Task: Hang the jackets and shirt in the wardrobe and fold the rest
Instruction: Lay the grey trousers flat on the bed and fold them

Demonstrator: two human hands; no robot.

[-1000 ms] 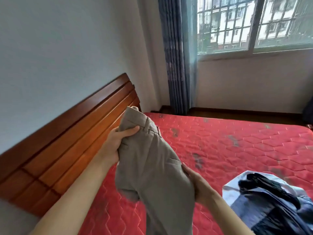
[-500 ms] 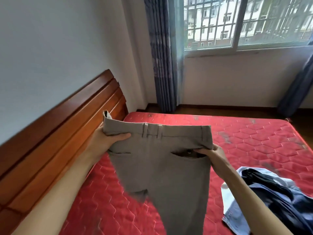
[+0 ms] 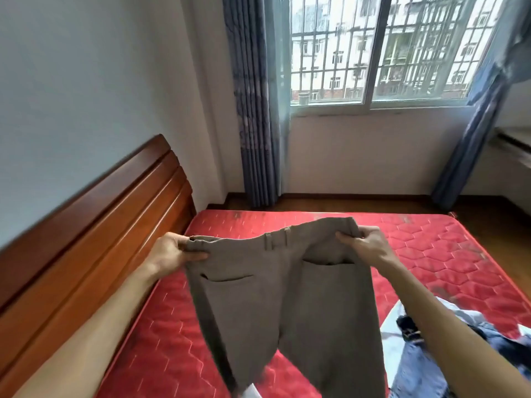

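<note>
**Taupe trousers [image 3: 281,297] held out before folding.** The left hand [image 3: 169,254] and right hand [image 3: 365,247] each grip one end of the waistband [image 3: 258,242], with the fingers curled round the cloth. The garment hangs in the air above the red mattress [image 3: 431,248], its back pockets towards the person and its legs running down past the lower edge of the view. For a clean fold, the following seems advisable: level the two ends, as the right one sits higher; draw the waistband taut to remove the sag in the middle; bring the hands together so that one leg lies on the other, seams matched. Then lower the trousers onto bare mattress between the wooden headboard [image 3: 86,239] and the heap of clothes [image 3: 431,354] at lower right
</note>
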